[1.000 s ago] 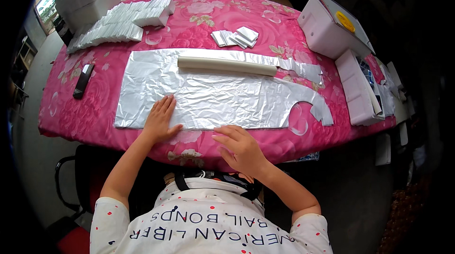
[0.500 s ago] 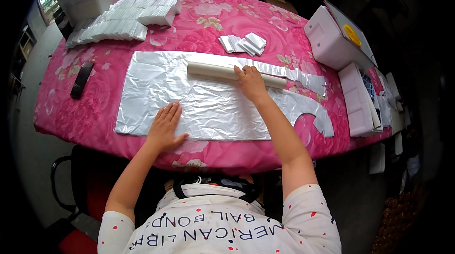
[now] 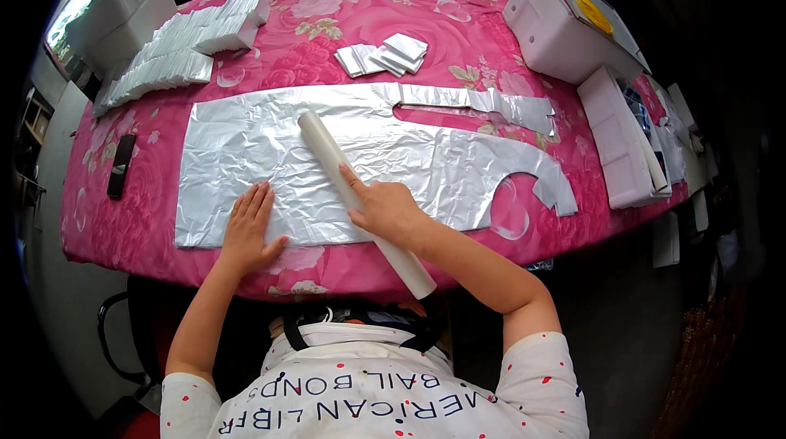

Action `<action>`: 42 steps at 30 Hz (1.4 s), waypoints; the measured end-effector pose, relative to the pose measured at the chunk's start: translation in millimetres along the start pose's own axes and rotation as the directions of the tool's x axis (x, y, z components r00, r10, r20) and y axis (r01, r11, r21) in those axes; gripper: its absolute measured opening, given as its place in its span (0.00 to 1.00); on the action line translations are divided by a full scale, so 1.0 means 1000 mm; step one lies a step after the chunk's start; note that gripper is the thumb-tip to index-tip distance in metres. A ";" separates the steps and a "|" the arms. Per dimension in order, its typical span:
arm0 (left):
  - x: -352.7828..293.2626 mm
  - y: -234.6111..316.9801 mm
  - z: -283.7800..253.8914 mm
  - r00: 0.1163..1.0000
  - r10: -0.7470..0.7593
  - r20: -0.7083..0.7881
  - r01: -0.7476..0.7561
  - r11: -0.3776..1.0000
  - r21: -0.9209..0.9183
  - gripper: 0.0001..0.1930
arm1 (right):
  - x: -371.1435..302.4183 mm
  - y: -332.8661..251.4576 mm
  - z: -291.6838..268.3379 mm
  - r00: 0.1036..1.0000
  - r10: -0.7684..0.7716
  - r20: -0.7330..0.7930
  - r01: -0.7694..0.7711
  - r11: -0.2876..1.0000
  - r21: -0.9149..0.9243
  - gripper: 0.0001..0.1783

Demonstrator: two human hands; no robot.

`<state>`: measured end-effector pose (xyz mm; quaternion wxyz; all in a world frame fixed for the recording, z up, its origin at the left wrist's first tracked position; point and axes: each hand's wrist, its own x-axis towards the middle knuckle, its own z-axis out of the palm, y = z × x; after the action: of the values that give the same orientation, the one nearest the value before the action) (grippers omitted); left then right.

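1. Left hand (image 3: 250,230) flat on silvery sheet (image 3: 237,140), nothing gripped.
2. Right hand (image 3: 386,211) clamped on pale tube (image 3: 327,147) mid-length; it slants across sheet, near end past edge.
3. Tube likely stiff, light; mid-length hold should balance. Sheet likely soft, slippery.

Printed lettering (image 3: 352,414) stands across the white shirt (image 3: 368,357) of the person at the table, in dark blue capitals set in two rows, upside down in this view; the shorter row of two words lies nearer the collar, and the longer row below it runs across the shirt toward both sleeves; at the right end the longer row meets a fold, so its outermost letter is hard to make out, while most other letters are clear enough to read
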<state>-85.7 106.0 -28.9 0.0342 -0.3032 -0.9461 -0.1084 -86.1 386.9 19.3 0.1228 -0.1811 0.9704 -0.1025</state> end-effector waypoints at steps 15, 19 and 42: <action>0.007 0.002 0.001 0.999 0.034 0.000 -0.034 0.999 0.004 0.42 | -0.143 0.304 -0.052 0.381 0.888 -0.259 -0.925 0.368 -0.099 0.43; 0.002 0.001 0.001 0.999 0.041 -0.013 -0.041 0.998 0.039 0.42 | -0.137 0.250 -0.072 0.539 0.770 -0.342 -0.784 0.607 0.132 0.41; 0.091 0.140 0.024 0.992 0.123 -0.010 -0.116 0.901 -0.417 0.41 | -0.080 0.219 0.030 0.824 0.328 -0.463 -0.353 0.935 0.034 0.31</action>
<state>-78.4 273.9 -14.1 -0.0324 -0.3616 -0.8811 -0.3030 -77.0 612.8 -46.9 -0.0996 0.0213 0.9904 -0.0929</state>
